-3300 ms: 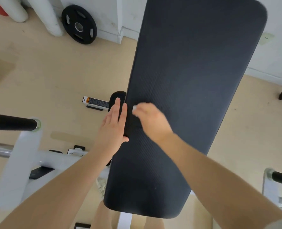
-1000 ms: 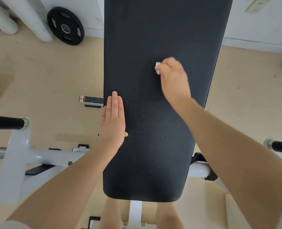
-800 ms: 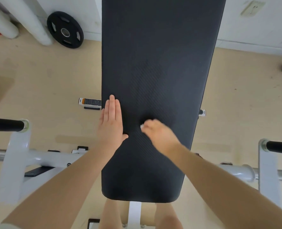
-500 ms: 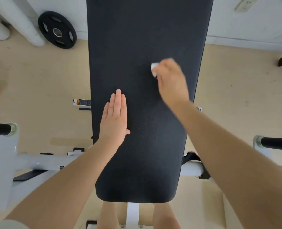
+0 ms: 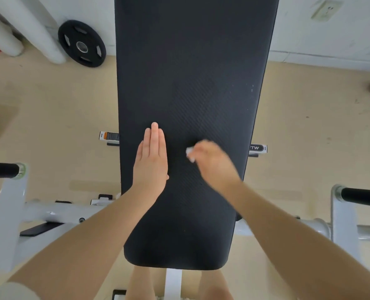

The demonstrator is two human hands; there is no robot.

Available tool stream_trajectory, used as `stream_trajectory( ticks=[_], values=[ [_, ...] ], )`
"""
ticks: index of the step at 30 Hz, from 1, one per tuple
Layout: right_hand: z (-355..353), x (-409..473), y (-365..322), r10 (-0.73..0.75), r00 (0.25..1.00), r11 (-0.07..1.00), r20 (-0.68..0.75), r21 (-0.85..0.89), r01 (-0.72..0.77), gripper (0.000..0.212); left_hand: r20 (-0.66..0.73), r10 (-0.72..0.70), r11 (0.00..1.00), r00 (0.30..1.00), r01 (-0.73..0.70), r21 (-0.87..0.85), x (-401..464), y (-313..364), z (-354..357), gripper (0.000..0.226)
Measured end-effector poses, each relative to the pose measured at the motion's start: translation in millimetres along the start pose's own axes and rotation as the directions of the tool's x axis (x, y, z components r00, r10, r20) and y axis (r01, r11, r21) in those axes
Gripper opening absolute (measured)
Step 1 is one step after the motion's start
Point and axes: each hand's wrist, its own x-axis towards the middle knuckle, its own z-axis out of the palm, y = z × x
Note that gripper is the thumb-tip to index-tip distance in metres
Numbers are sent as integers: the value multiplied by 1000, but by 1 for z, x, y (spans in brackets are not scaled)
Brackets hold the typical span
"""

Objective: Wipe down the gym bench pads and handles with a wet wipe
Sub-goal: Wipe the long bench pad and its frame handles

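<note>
Gripping a small white wet wipe [image 5: 189, 153] in curled fingers, the right hand [image 5: 212, 163] is pressing it against the black bench pad [image 5: 192, 72], right of the pad's centre line; this hand is blurred, and only a corner of the wipe is showing past the fingertips. The left hand [image 5: 151, 161] is lying flat on the same pad near its left edge, fingers straight and together, palm down, holding nothing. The 2 hands are sitting side by side on the pad, apart from each other.

The pad is running lengthwise away from the camera, its rounded near end lying just above the person's legs. A white steel frame [image 5: 56, 213] is passing under the pad's near part and extending to both sides. 2 black bar grips are projecting from that frame: 1 left of the pad [image 5: 1, 169], 1 right of it [image 5: 363, 197]. A black weight plate [image 5: 81, 47] is leaning against the white wall, left of the pad's far part. A wall socket [image 5: 327, 9] is showing right of the pad's far end.
</note>
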Motion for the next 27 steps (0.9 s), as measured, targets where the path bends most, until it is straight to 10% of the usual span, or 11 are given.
stream_trajectory(
  ticks=[7, 11, 18, 27],
  values=[
    [-70, 95, 51, 307, 887, 951, -345, 77, -299, 19, -29, 33, 999, 999, -33, -13, 3, -3, -5, 123],
    [-35, 66, 33, 95, 935, 991, -342, -51, -120, 7, -93, 76, 996, 993, -70, 64, 9, 4, -8, 131],
    [-6, -36, 19, -45, 972, 998, 231, 56, 33, 20, -187, 171, 983, 967, -154, 98, 22, 26, -26, 132],
    [-98, 87, 77, 154, 931, 983, -330, -43, -178, 17, -27, 250, 946, 968, -238, 221, 38, 64, -25, 107]
  ],
)
